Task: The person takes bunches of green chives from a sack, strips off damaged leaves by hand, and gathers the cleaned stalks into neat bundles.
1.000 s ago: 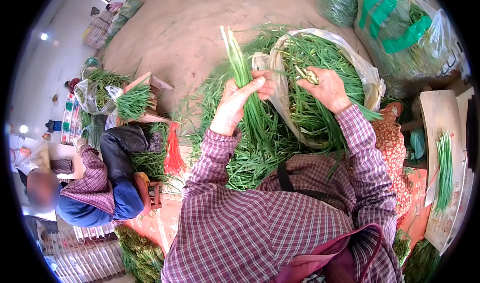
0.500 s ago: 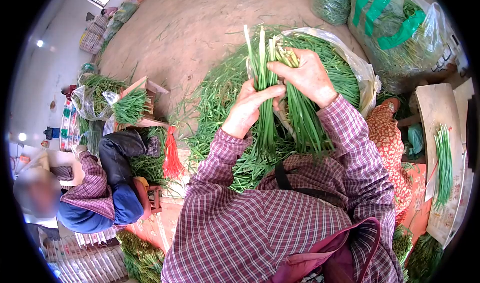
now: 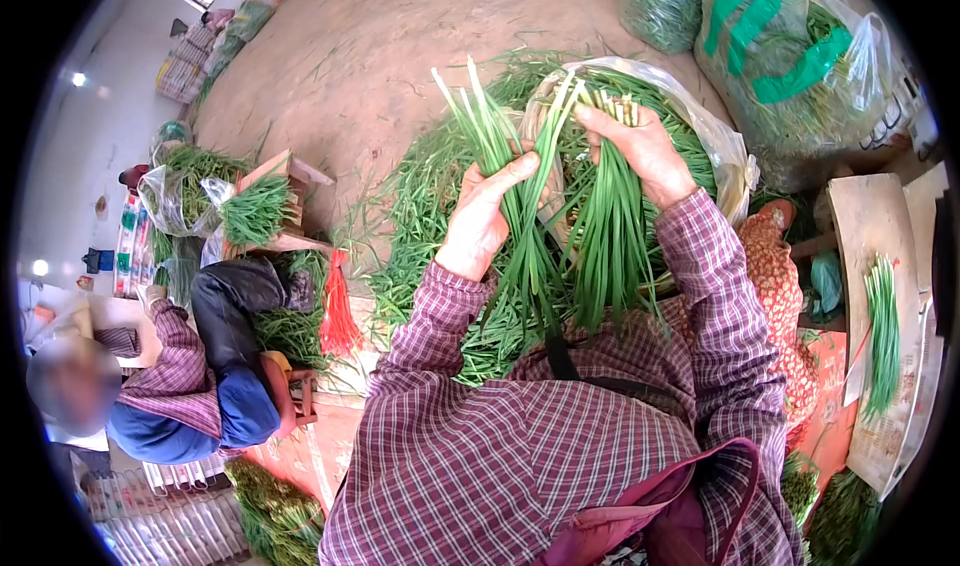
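Note:
My left hand is closed round a bunch of long green stalks, pale ends fanned upward. Beside it, my right hand grips a second bunch, its cut ends up near the thumb and its leaves hanging down. Some pale stalk tips from the left bunch reach across to the right fingertips. Below and behind both hands lies a heap of loose greens, with an open clear plastic bag full of them at the right.
At the left a co-worker sits near a wooden stand with greens. Red ties hang beside it. A tied bundle lies on a board at the right. Large filled bags stand at the upper right.
The right hand has moved from the bag to beside the left hand, then slightly right and down. Its bunch now hangs downward. The left bunch has spread and tilts to the left.

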The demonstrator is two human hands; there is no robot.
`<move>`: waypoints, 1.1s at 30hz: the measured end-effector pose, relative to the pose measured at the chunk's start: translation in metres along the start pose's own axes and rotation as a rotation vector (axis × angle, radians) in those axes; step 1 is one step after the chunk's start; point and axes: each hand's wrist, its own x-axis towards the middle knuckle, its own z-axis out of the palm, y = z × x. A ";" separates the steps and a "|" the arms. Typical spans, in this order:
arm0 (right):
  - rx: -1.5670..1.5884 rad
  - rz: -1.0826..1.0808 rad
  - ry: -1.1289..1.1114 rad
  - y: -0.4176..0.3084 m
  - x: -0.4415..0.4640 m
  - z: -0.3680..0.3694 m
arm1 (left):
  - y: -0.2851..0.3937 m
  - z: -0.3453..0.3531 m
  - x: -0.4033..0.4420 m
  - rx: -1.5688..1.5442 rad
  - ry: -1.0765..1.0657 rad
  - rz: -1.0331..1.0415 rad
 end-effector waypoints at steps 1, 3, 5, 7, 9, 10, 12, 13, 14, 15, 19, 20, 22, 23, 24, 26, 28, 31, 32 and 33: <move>0.014 -0.038 -0.008 -0.001 -0.001 0.000 | -0.001 0.000 0.000 -0.002 0.001 0.001; 0.024 -0.095 -0.013 -0.004 -0.005 0.003 | -0.004 0.003 0.001 0.034 0.088 0.122; 0.013 -0.113 -0.028 0.002 -0.002 0.005 | -0.005 0.004 0.001 0.013 0.055 0.087; -0.008 -0.129 -0.048 0.001 0.001 0.005 | -0.004 0.005 0.000 0.027 0.024 0.027; 0.013 -0.106 -0.046 -0.001 0.001 0.002 | 0.002 0.005 -0.003 -0.013 0.026 -0.019; 0.033 -0.085 -0.047 -0.002 0.001 0.001 | 0.004 0.006 -0.003 -0.054 0.029 -0.062; 0.061 -0.070 0.005 -0.005 -0.002 0.003 | -0.001 0.000 0.004 -0.047 0.080 -0.018; 0.062 -0.064 0.001 -0.005 -0.002 0.000 | 0.005 0.000 0.002 -0.084 0.008 -0.080; 0.065 -0.057 -0.002 -0.006 -0.003 0.000 | 0.007 0.000 0.000 -0.120 -0.063 -0.142; 0.055 -0.018 0.011 -0.008 -0.007 -0.002 | 0.004 -0.001 0.002 -0.125 -0.077 -0.129; 0.020 -0.001 -0.001 -0.007 -0.006 -0.003 | 0.004 -0.003 0.004 -0.138 -0.095 -0.188; 0.018 -0.005 -0.002 -0.008 -0.006 -0.003 | 0.004 -0.003 0.004 -0.138 -0.098 -0.184; 0.087 0.014 -0.006 -0.008 -0.007 -0.003 | 0.005 -0.004 0.004 -0.169 -0.123 -0.196; 0.106 0.041 -0.034 -0.006 -0.006 -0.007 | 0.005 -0.004 0.004 -0.169 -0.124 -0.195; 0.106 0.040 -0.033 -0.006 -0.007 -0.008 | 0.004 -0.005 0.005 -0.184 -0.129 -0.204; 0.207 0.019 0.029 -0.011 -0.011 -0.006 | 0.005 -0.005 0.006 -0.199 -0.134 -0.211; 0.253 0.083 -0.030 -0.010 -0.009 -0.011 | 0.005 -0.003 0.004 -0.198 -0.137 -0.199; 0.352 0.174 0.012 -0.017 -0.012 -0.008 | 0.007 -0.004 0.003 -0.126 -0.154 -0.181; 0.351 0.170 0.010 -0.013 -0.008 -0.010 | 0.005 -0.003 0.004 -0.125 -0.156 -0.177; 0.240 0.100 -0.055 -0.005 -0.002 -0.014 | 0.001 -0.004 0.005 -0.080 -0.004 -0.142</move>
